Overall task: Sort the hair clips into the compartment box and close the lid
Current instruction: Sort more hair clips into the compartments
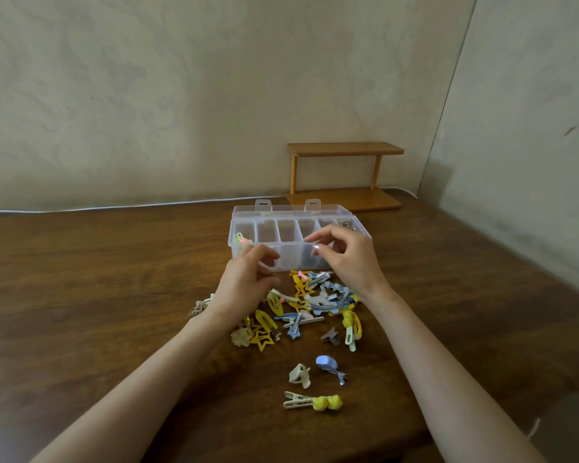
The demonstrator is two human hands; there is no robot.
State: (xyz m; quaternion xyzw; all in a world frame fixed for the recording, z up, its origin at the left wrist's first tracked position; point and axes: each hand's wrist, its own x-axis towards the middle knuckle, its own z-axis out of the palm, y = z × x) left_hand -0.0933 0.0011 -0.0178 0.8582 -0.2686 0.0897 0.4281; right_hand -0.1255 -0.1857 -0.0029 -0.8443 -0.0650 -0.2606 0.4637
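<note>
Right hand [348,262] over compartment box [276,233] front, fingers curled, hold unclear; left hand [248,279] likewise; hair clips [310,302] heaped just before box.

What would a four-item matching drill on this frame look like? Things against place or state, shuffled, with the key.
Things:
1. wooden shelf
2. compartment box
3. cream clip with yellow balls
4. yellow star clip

Place or state:
A. nearest the camera, apart from the pile
B. lid open
C. far end of the table, behind the box
D. near-left edge of the pile

Pairs: 1-C, 2-B, 3-A, 4-D
</note>
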